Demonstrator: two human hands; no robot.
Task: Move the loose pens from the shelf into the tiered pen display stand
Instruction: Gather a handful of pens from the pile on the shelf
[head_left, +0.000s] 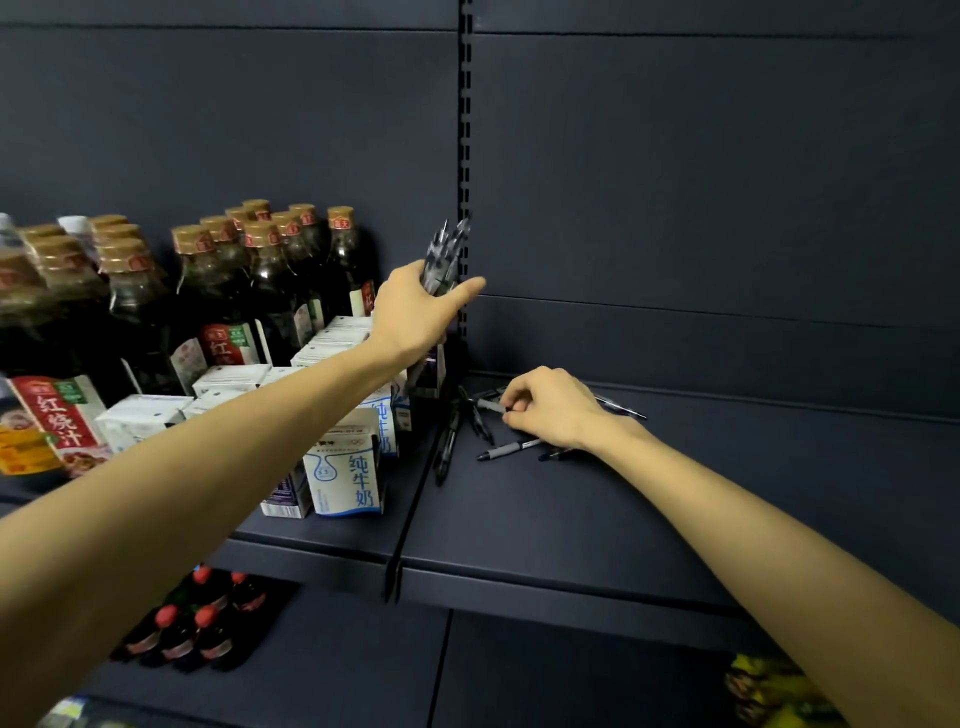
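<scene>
Dark pens (511, 448) under right grip (550, 408); left grip (415, 312) holds bundle (444, 254).

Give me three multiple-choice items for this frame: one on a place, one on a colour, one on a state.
1. Where do the loose pens lie?
A. On the dark shelf, right of the milk cartons
B. On the floor
C. On top of the bottles

2. What colour are the caps of the sauce bottles?
A. Blue
B. Gold-brown
C. White

3. What is the right hand doing?
A. Hanging idle
B. Pressing flat on the shelf
C. Pinching a pen

A: pens sprawl on the shelf board. B: tan caps. C: fingers curl around a pen; the left hand grips a pen bunch.
</scene>
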